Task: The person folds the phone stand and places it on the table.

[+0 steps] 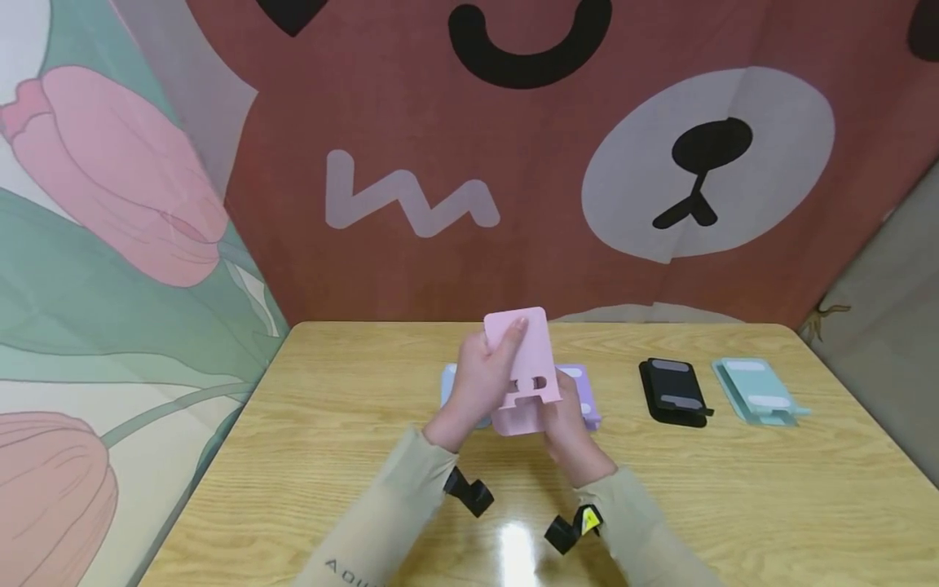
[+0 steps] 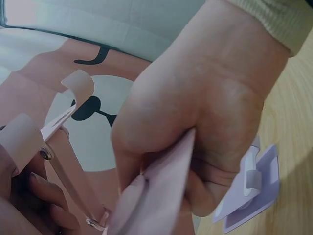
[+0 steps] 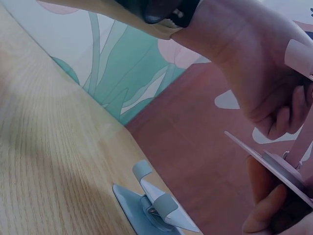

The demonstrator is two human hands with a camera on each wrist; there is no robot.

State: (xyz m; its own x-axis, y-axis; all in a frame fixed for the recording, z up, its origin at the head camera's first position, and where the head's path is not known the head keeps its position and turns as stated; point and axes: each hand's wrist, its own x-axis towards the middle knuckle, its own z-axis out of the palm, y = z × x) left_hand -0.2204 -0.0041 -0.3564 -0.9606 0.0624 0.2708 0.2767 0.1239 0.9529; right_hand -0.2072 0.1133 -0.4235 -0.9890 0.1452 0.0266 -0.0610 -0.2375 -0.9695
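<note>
A pink folding phone stand [image 1: 534, 355] is held up over the table between both hands, its plates spread apart. My left hand [image 1: 480, 375] pinches one plate, with the thumb flat on its face; the left wrist view shows that plate [image 2: 164, 191] between thumb and fingers. Lower down, my right hand [image 1: 566, 424] grips the stand at the end with the curved hooks. In the right wrist view the curled fingers of the right hand [image 3: 264, 93] are at the hinged arm, partly hidden by a hook [image 3: 299, 58].
Behind the hands, a light blue phone stand [image 3: 127, 200] and a purple one [image 1: 589, 399] rest on the wooden table [image 1: 330, 391]. Farther right lie a black stand [image 1: 671, 390] and a mint green stand [image 1: 756, 383]. A printed cloth [image 1: 411, 277] hangs along the back edge.
</note>
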